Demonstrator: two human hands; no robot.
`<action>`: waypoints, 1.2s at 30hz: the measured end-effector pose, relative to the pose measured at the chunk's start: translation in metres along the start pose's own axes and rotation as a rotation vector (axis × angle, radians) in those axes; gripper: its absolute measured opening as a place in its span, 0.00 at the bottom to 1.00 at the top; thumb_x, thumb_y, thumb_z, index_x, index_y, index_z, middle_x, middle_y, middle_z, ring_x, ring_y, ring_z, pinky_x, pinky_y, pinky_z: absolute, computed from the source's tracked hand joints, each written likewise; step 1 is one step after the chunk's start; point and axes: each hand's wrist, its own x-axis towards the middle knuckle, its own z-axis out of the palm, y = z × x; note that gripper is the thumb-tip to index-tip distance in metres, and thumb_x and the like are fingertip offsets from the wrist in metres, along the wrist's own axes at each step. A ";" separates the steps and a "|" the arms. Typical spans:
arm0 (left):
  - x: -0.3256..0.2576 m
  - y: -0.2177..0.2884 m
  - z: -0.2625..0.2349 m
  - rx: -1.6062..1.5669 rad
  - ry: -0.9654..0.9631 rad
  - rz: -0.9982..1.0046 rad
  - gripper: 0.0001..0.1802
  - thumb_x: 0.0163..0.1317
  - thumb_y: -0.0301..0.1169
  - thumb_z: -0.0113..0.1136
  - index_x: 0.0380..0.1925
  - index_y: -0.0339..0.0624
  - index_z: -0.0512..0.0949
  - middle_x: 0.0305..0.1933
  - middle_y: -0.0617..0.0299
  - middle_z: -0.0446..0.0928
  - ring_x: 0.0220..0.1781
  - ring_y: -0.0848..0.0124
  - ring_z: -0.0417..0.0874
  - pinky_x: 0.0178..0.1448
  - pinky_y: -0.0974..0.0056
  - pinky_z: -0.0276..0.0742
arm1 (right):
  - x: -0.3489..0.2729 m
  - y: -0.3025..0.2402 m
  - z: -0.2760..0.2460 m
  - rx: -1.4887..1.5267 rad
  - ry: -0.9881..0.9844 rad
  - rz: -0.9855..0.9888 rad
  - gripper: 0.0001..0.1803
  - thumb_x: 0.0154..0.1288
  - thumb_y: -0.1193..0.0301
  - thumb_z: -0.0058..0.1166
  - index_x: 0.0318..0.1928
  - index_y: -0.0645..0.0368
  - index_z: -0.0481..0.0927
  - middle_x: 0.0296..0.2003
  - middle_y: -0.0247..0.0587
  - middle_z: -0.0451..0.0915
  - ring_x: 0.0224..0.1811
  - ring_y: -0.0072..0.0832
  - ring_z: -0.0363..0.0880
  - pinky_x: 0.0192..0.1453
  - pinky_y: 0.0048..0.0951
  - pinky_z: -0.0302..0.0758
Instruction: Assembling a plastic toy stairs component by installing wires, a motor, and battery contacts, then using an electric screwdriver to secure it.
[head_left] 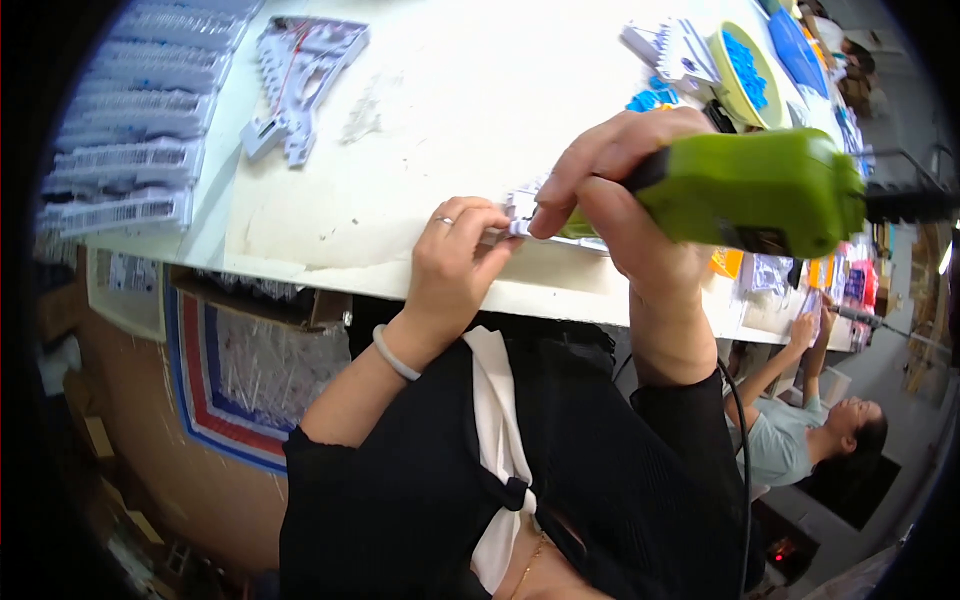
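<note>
bare tabletop [450, 110] ahead, white parts [300, 80] left

White worktable [440, 120]: long, paper-covered, edge bowed by the lens. Beneath its left end, a striped red-and-blue sack [235, 400] (contents unclear) on brown floor [190, 490]. Beyond its far right end, grey floor [880, 370].

An assembly workshop: white workbench [430, 90], stacked plastic parts [130, 130], green power screwdriver [760, 190]

Right hand [620, 190] grips green power tool [755, 190]; left hand [455, 260] pinches white part [522, 208].
</note>
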 end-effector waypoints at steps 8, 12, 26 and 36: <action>0.052 0.021 -0.006 0.036 -0.302 -0.131 0.39 0.60 0.54 0.67 0.57 0.30 0.72 0.50 0.44 0.79 0.53 0.54 0.79 0.57 0.55 0.75 | -0.018 -0.039 -0.089 -0.262 0.515 -0.224 0.06 0.70 0.76 0.53 0.42 0.67 0.74 0.28 0.49 0.81 0.25 0.31 0.81 0.33 0.28 0.82; 0.080 0.025 0.011 0.207 -0.523 -0.253 0.34 0.66 0.51 0.60 0.57 0.27 0.75 0.49 0.43 0.80 0.50 0.57 0.81 0.56 0.59 0.76 | -0.033 -0.018 -0.122 -0.298 0.680 -0.184 0.04 0.67 0.79 0.57 0.40 0.68 0.77 0.30 0.48 0.83 0.26 0.30 0.84 0.34 0.28 0.84; 0.060 0.018 0.018 -0.694 -0.489 -0.889 0.19 0.66 0.27 0.63 0.55 0.32 0.73 0.44 0.57 0.83 0.43 0.76 0.83 0.50 0.73 0.77 | -0.050 0.005 -0.148 -0.188 0.741 -0.096 0.05 0.65 0.79 0.61 0.38 0.66 0.78 0.28 0.45 0.84 0.26 0.28 0.86 0.34 0.27 0.85; 0.057 0.018 0.021 -0.661 -0.481 -0.872 0.20 0.66 0.26 0.62 0.56 0.31 0.72 0.45 0.56 0.83 0.42 0.77 0.83 0.48 0.73 0.78 | -0.057 0.013 -0.152 -0.217 0.743 -0.108 0.05 0.66 0.78 0.61 0.38 0.66 0.78 0.28 0.44 0.84 0.26 0.28 0.86 0.35 0.28 0.85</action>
